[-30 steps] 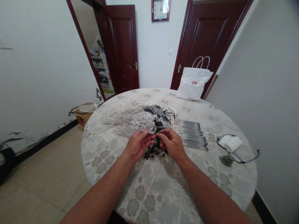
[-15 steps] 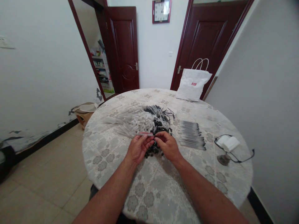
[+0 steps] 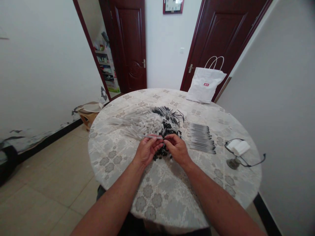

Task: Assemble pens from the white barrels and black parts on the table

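In the head view, taking the two hands as the centre of the clock, the left hand (image 3: 147, 150) grasps a slim, translucent plastic tube (image 3: 150, 136) between thumb and fingers. The tube lies almost level, its one end pointing to nine o'clock, the other end meeting the right hand (image 3: 177, 149). There the right thumb and forefinger are bent close together; whether they pinch some small piece, one cannot tell.

The main risk seems to be at this meeting point: if the two hands are not in line, the smooth tube could turn or slip. A small piece, if dropped, would be hard to find among the small, black plastic pieces (image 3: 167, 124), which lie at twelve o'clock and also under the hands. A tube that slips could roll into the heap of loose, translucent tubes (image 3: 130, 119) at ten o'clock. At three o'clock lies a neat row of translucent tubes with black ends (image 3: 202, 139); a careless right wrist, or a pull on the patterned, pale tablecloth (image 3: 182, 196), could disturb its order.
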`<state>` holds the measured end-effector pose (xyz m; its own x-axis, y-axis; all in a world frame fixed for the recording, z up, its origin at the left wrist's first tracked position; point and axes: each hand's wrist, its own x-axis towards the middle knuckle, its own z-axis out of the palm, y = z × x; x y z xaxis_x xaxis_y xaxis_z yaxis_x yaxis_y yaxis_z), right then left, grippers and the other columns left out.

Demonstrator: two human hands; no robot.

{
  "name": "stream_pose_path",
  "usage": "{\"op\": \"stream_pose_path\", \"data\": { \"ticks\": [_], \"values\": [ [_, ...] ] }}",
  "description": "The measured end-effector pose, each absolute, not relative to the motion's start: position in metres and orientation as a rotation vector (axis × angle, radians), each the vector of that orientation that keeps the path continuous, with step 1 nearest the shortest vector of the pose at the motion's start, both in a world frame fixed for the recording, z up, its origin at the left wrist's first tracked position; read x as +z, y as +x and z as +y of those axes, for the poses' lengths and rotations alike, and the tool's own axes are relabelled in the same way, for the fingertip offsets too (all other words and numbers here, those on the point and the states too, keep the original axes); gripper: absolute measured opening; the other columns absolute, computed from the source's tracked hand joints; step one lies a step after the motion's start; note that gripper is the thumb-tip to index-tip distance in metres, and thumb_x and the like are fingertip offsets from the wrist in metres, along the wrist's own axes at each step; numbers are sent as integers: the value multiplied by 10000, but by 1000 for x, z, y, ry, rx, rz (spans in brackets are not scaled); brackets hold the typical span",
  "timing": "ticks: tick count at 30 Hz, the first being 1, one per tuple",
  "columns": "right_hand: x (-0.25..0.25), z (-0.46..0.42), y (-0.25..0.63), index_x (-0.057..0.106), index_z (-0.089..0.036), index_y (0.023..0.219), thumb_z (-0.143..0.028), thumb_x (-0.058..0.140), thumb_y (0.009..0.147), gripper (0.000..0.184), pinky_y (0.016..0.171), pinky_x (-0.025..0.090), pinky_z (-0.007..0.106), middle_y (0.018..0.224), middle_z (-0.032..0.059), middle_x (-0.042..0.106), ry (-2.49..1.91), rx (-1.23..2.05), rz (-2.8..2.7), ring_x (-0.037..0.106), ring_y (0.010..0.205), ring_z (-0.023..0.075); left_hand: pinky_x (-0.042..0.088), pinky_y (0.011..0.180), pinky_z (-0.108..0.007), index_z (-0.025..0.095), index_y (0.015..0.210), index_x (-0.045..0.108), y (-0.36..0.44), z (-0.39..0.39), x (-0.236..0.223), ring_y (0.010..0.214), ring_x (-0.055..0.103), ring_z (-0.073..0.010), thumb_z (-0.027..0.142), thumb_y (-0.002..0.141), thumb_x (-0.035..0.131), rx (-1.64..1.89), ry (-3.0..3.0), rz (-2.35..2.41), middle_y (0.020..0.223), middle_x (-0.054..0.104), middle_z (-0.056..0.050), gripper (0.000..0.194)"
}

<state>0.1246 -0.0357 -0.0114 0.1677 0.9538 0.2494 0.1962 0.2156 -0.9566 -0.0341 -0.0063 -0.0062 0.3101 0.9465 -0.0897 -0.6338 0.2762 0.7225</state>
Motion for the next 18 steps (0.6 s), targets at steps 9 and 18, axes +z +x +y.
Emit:
{"op": "stream_pose_path", "data": {
  "ticks": [9,18],
  "values": [
    [-15,-34,126,675,-213,1012,-421,670,861,257,588,480,264,828,9,693,-1226,807,-1311,589,639,149,616,833,-321,142,977,700,-35,-6,-8,876,752,-179,215,766,843,1137,659,577,974,781,-85,265],
    [-12,-36,129,704,-212,980,-371,635,904,190,693,473,271,900,20,686,-1257,539,-1490,584,742,157,627,786,-319,145,968,682,-35,-6,-8,841,756,-186,231,744,862,1115,649,611,955,780,-88,300]
  ]
}}
